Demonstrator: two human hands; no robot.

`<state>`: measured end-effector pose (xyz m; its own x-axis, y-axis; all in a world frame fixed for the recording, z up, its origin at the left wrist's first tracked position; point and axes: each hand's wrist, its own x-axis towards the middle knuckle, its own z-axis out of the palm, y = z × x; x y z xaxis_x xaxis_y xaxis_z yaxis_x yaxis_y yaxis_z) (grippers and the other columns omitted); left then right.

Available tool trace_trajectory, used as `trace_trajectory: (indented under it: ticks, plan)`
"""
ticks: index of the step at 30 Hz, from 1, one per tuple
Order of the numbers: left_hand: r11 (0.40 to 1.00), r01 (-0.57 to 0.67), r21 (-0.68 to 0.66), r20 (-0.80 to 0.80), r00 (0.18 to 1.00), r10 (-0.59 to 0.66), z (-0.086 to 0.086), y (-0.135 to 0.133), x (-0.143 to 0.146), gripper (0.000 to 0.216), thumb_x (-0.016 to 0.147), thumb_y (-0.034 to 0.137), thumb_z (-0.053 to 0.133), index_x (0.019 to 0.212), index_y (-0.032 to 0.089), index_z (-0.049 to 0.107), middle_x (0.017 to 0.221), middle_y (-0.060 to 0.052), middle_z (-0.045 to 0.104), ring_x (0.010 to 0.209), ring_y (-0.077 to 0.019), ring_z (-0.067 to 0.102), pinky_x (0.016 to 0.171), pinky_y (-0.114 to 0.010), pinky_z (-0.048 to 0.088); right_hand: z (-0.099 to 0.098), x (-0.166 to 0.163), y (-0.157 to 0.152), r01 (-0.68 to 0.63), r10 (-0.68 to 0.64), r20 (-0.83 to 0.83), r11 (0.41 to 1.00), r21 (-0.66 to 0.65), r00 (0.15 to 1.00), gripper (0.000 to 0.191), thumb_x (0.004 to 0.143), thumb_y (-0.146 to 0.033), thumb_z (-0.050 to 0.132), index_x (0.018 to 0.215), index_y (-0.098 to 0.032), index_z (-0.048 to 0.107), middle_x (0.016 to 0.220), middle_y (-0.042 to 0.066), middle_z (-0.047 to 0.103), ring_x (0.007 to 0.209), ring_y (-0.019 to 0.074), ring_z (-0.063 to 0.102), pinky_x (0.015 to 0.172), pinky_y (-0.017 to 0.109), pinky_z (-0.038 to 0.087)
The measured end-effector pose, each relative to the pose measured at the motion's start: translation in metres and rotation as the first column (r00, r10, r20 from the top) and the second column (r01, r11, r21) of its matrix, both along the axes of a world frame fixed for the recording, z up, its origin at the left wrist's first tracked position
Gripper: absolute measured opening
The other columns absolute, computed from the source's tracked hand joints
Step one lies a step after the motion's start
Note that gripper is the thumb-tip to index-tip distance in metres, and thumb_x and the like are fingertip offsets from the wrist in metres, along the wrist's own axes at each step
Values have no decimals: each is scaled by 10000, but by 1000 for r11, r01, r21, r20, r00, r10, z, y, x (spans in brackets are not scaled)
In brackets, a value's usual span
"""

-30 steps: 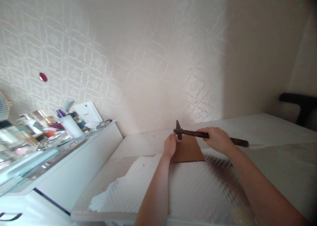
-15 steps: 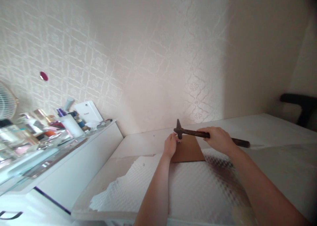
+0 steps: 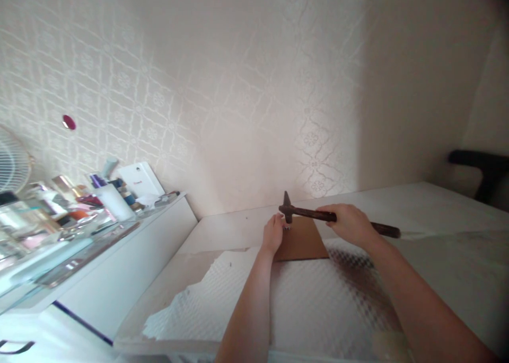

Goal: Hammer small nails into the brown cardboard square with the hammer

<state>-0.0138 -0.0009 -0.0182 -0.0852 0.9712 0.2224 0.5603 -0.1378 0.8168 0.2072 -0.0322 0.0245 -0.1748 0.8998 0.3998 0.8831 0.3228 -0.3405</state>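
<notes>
My right hand [image 3: 352, 225] is wrapped round the dark wooden handle of a hammer [image 3: 312, 213], held roughly level. The hammer's dark head is at the fingertips of my left hand [image 3: 273, 233], over a brown board [image 3: 304, 241]. My left hand rests at the board's left edge with its fingers drawn together. Beside those fingertips, just under the hammer head, a small shiny ridged piece [image 3: 287, 227] shows. It is too small to name, and the fingers hide part of it.
Under the board lies a quilted silvery-white sheet [image 3: 314, 299] with a ragged left edge, spread over a pale table [image 3: 382, 201]. To the left, a white cabinet [image 3: 131, 270] carries bottles, a white box [image 3: 141, 178] and a fan [image 3: 14, 159]. A black chair part [image 3: 483, 161] stands at right.
Almost nothing differs. The view has shifted very slightly, while both hands, the hammer and the board keep their places.
</notes>
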Motion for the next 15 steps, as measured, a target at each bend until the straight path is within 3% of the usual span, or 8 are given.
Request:
trace_trajectory:
  ticks: [7,12,15]
  plan:
    - [1000,4,20,3,1000,-4,0,-1,0,481,1004,379,259,1047,171,690,1031,-94,757,1068,-244,662,992,-354,451,-1,0,-1,8,-8,20,1000,7,1000,514,753,-50,541,1121,-343,748,1051,4,757,1005,237,688,772,280,503]
    - [1000,-7,-15,22,1000,8,2,-2,1,488,1007,370,255,1132,130,660,931,-102,762,991,-243,685,951,-351,471,0,-1,-1,47,-47,-7,999,25,999,473,791,-91,547,1133,-352,743,1054,9,755,1004,248,687,774,292,507]
    - [1000,-14,-1,4,1000,14,3,-4,1,479,1005,378,262,1040,159,686,960,-100,759,1007,-248,677,956,-351,463,0,0,-1,31,-32,19,999,19,999,489,770,-68,538,1110,-346,753,1041,12,757,1000,253,688,764,293,507]
